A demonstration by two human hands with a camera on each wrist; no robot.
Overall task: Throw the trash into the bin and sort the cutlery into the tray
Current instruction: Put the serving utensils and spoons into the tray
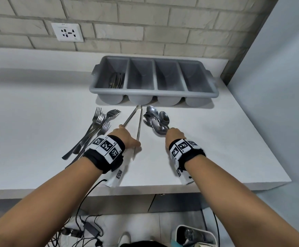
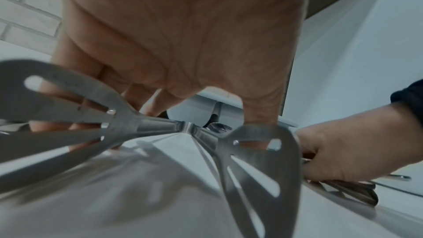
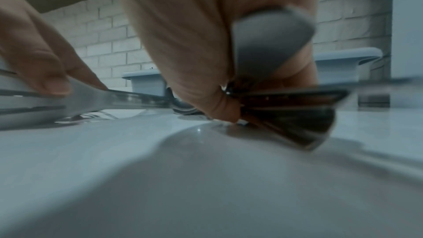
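Observation:
A grey four-compartment cutlery tray (image 1: 154, 92) stands at the back of the white counter (image 1: 38, 113); its leftmost compartment holds some cutlery (image 1: 116, 80), the others look bare. My left hand (image 1: 126, 138) grips metal tongs (image 1: 136, 122) lying on the counter, thumb on one arm and fingers on the other; their slotted ends (image 2: 258, 160) fill the left wrist view. My right hand (image 1: 174, 134) grips the handles of several spoons (image 1: 155, 120), bowls pointing toward the tray. The spoon handles (image 3: 286, 111) fan out from the right hand (image 3: 194, 42).
Several forks (image 1: 95, 129) lie loose on the counter left of my left hand. A white bin (image 1: 195, 234) stands on the floor below the counter edge, cables (image 1: 84, 229) beside it. A brick wall with a socket (image 1: 67, 32) is behind; a plain wall (image 1: 278, 86) closes the right.

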